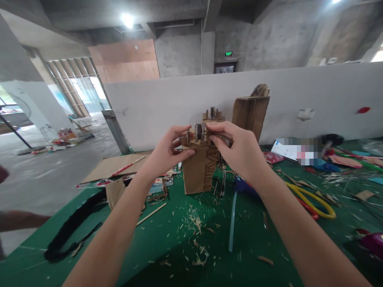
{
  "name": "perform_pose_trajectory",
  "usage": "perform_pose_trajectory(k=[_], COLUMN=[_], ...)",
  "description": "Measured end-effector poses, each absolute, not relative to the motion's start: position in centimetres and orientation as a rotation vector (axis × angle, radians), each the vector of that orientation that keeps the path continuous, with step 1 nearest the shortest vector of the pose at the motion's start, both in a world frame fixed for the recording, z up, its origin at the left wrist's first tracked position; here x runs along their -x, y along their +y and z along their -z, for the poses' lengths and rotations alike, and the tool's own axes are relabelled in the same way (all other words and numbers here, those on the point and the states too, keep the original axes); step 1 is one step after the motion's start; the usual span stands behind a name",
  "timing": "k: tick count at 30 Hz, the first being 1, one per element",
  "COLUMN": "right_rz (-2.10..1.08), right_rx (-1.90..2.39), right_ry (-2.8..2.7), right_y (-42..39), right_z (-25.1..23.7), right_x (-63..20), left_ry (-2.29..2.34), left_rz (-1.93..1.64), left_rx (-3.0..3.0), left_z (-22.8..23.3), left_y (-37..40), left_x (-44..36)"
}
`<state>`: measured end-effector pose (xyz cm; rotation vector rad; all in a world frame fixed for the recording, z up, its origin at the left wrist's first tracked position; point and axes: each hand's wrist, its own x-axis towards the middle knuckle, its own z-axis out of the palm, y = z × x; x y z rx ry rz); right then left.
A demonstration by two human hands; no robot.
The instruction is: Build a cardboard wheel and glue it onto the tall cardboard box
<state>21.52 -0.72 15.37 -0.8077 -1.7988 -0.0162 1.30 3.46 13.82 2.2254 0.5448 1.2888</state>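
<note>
Cardboard model: a small brown cardboard tower [199, 167] stands upright on the green bench [167, 247], near its middle, with dark zigzag marks cut or drawn down its front right edge.
Wheel part: a small dark, ridged wheel [199, 131] sits upright at the top of the tower, between two short cardboard posts.
Left hand: the left hand [167, 153] is partly closed, its thumb and fingertips pressed against the left side of the tower's top, just beside the wheel.
Right hand: the right hand [236, 149] is curled, thumb and forefinger pinching at the right side of the wheel; whether they grip the wheel itself or its axle I cannot tell.
Behind: a taller cardboard box [250, 113] stands near the white partition wall [179, 103], with another small cardboard piece [213, 115] just behind the tower.
On the bench: wood shavings [196, 223] lie scattered in front of the tower; a pale blue straw [232, 223] lies to the right of them; scissors with yellow and red handles [311, 201] lie further right; a flat cardboard sheet [116, 165] and a black strip [72, 231] lie on the left.
</note>
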Motion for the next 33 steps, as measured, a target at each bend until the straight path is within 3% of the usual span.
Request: perform_pose_trajectory(k=[15, 19, 21, 26, 29, 33], right_rz=[0.199, 0.241, -0.080, -1.547, -1.774, -2.005], right_rx=[0.827, 0.818, 0.870, 1.177, 1.294, 1.238], right_ry=[-1.852, -1.632, -1.355, -0.824, -0.506, -0.274], right_y=[-0.9, -3.2, -5.5, -10.1, -10.3, -9.9], right_z=[-15.8, -15.7, -14.0, -5.0, -1.4, -1.5], right_x=[-21.8, -20.2, -17.7, -8.8, -5.1, -2.3], left_ry=[0.560, 0.570, 0.584, 0.569, 0.436, 0.341], left_rz=[-1.274, -1.291, -1.327, -1.460, -1.495, -1.459], left_rx=[-2.185, -2.152, -2.112, -2.045, -2.036, -2.065], left_z=[-13.9, -14.0, -14.2, -15.8, -17.1, -18.6], left_y=[3.2, 3.9, 4.7, 6.7, 6.5, 5.3], left_x=[-1.4, -1.4, -1.3, -0.6, -0.3, -0.5])
